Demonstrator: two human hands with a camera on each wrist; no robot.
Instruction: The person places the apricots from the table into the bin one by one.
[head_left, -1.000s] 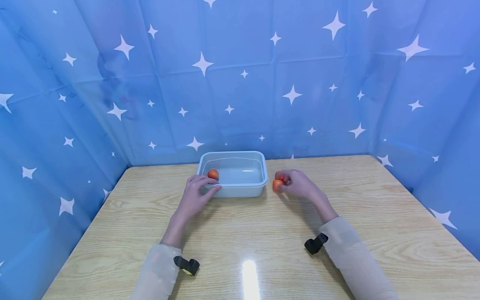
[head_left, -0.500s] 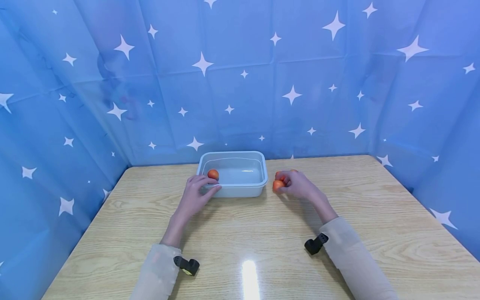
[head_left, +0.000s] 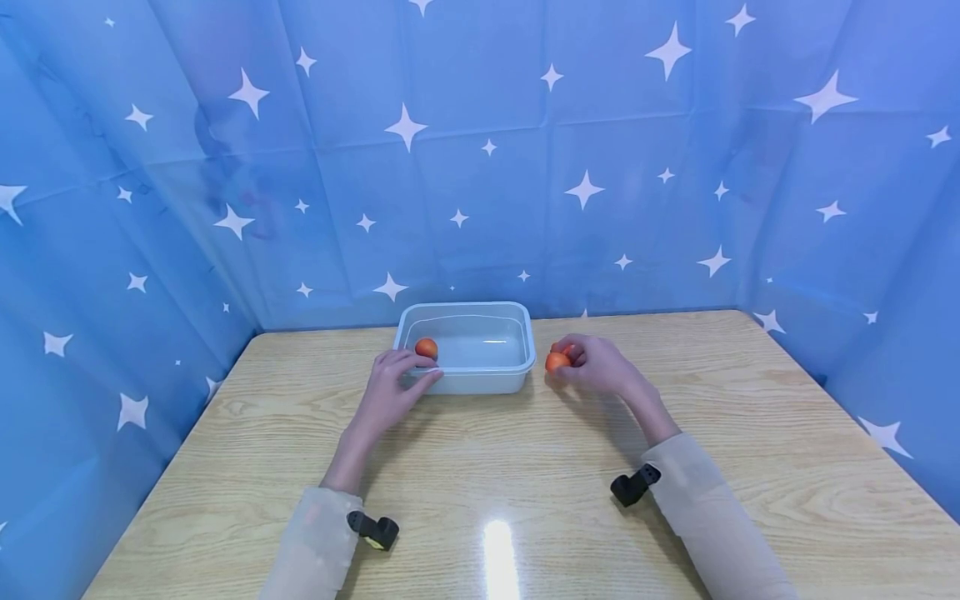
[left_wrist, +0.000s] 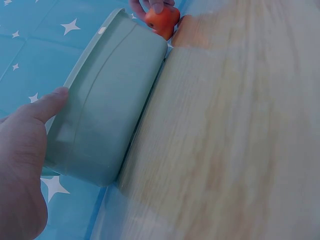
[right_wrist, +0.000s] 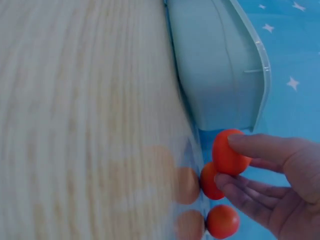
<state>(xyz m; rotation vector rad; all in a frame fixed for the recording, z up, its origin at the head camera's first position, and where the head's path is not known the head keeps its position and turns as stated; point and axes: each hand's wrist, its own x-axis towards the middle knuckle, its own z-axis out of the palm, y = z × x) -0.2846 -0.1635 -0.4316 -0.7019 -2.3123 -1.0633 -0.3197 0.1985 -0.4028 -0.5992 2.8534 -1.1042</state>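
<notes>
My left hand [head_left: 390, 385] holds the front left rim of a light blue plastic box [head_left: 480, 382], with the thumb [left_wrist: 54, 102] outside it. Inside the box, near that hand, lies one red-orange tomato [head_left: 426, 348]. To the right of the box, my right hand [head_left: 597, 365] pinches another tomato [right_wrist: 229, 151] between thumb and fingers. In the right wrist view the pinched tomato sits higher than two more: one tomato [right_wrist: 211, 181] partly behind it and one tomato [right_wrist: 223, 221] just below my fingers. The right hand hides most of these in the head view.
The box stands at the back of a wooden table [head_left: 480, 467], close to the far edge. A blue curtain with white stars [head_left: 480, 167] hangs behind and along both sides. Small black cameras [head_left: 375, 531] are strapped to both sleeves.
My right hand has risen slightly, and the pinched tomato has come up with it. The left hand, the box and the tomato inside it have stayed in place.
</notes>
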